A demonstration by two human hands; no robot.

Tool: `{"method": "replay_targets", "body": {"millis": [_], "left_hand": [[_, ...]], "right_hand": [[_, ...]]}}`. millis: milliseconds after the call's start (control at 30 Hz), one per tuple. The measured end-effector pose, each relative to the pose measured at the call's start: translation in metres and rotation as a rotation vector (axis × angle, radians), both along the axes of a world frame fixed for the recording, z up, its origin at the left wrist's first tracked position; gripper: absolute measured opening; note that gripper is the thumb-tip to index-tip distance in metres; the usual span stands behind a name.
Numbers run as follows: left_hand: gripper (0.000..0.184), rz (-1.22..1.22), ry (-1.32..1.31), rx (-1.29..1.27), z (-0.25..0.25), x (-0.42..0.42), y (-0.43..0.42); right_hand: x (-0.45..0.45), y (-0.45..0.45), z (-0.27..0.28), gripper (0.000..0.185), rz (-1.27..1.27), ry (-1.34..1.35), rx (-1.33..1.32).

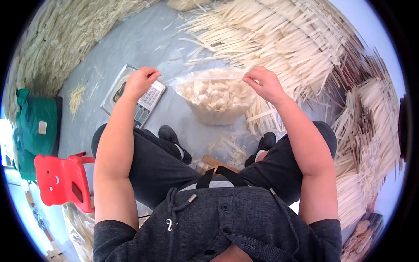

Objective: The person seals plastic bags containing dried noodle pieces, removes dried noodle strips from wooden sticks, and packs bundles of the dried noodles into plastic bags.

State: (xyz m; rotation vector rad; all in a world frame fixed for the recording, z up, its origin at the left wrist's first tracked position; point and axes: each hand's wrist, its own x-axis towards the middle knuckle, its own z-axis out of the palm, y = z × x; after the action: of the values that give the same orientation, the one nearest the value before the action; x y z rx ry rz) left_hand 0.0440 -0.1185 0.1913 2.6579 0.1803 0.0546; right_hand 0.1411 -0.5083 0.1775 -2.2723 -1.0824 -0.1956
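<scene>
A clear plastic bag [217, 117] filled with pale, folded strip pieces stands on the floor in front of me. Its mouth is drawn out wide between my two hands. My right hand [265, 86] pinches the right corner of the bag's top edge. On the other side, my left hand [142, 82] is closed in a pinch at the left end of the thin film, which is hard to see there. Beneath the left hand lies a digital scale [150, 97] with a keypad, partly covered by the hand and forearm.
Long pale strips [279, 30] are heaped at the back and right. A tall fibrous pile [56, 39] lines the left. A red chair [65, 179] and a green bag [37, 122] stand at left. Loose scraps [227, 146] lie between my shoes.
</scene>
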Motion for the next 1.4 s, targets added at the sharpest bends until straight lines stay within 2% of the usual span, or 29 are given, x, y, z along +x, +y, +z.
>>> {"method": "replay_targets", "body": {"millis": [33, 67, 133, 167, 233, 267, 367, 433, 533, 700, 800, 967, 1167, 1267, 1400], "left_hand": [[0.023, -0.035, -0.106, -0.069, 0.004, 0.003, -0.014], [0.026, -0.19, -0.217, -0.171, -0.01, 0.011, -0.021], [0.026, -0.39, -0.352, -0.137, -0.006, 0.013, -0.066], [0.026, -0.394, -0.354, -0.145, -0.01, 0.016, -0.079], [0.025, -0.494, -0.299, 0.047, -0.018, 0.022, -0.099], [0.02, -0.486, -0.198, -0.003, -0.023, 0.023, -0.106], [0.014, -0.529, -0.225, 0.017, -0.021, 0.029, -0.118], [0.012, -0.55, -0.249, -0.006, -0.017, 0.033, -0.118], [0.01, -0.572, -0.269, -0.018, -0.009, 0.034, -0.118], [0.01, -0.585, -0.269, -0.031, -0.01, 0.03, -0.119], [0.012, -0.508, -0.256, -0.081, -0.011, 0.029, -0.123], [0.01, -0.525, -0.245, -0.242, -0.015, 0.035, -0.119], [0.012, -0.531, -0.188, -0.342, -0.02, 0.037, -0.111], [0.013, -0.508, -0.178, -0.358, -0.023, 0.039, -0.106], [0.014, -0.485, -0.156, -0.337, -0.022, 0.036, -0.108]], "right_hand": [[-0.001, 0.001, 0.001, 0.013, -0.009, 0.0, 0.001], [-0.002, 0.003, 0.003, 0.012, 0.012, -0.028, -0.024], [-0.006, 0.006, 0.005, 0.011, 0.027, -0.053, -0.057], [-0.006, 0.007, 0.005, 0.011, 0.045, -0.084, -0.075], [-0.007, 0.011, 0.007, 0.01, 0.055, -0.116, -0.1], [-0.008, 0.013, 0.006, 0.01, 0.039, -0.137, -0.116], [-0.016, 0.024, 0.007, 0.013, -0.004, -0.151, -0.206], [-0.02, 0.039, -0.001, 0.015, 0.042, -0.345, -0.098], [-0.022, 0.058, -0.012, 0.013, 0.138, -0.244, -0.145], [-0.021, 0.06, -0.015, 0.009, 0.133, -0.248, -0.117], [-0.02, 0.057, -0.016, 0.008, 0.149, -0.262, -0.103], [-0.015, 0.032, -0.016, 0.009, 0.137, -0.333, -0.068], [-0.012, -0.018, -0.015, 0.01, 0.03, -0.306, -0.222], [-0.01, -0.044, -0.013, 0.011, -0.035, -0.342, -0.247], [-0.014, -0.06, -0.009, 0.01, -0.08, -0.234, -0.278]]}}
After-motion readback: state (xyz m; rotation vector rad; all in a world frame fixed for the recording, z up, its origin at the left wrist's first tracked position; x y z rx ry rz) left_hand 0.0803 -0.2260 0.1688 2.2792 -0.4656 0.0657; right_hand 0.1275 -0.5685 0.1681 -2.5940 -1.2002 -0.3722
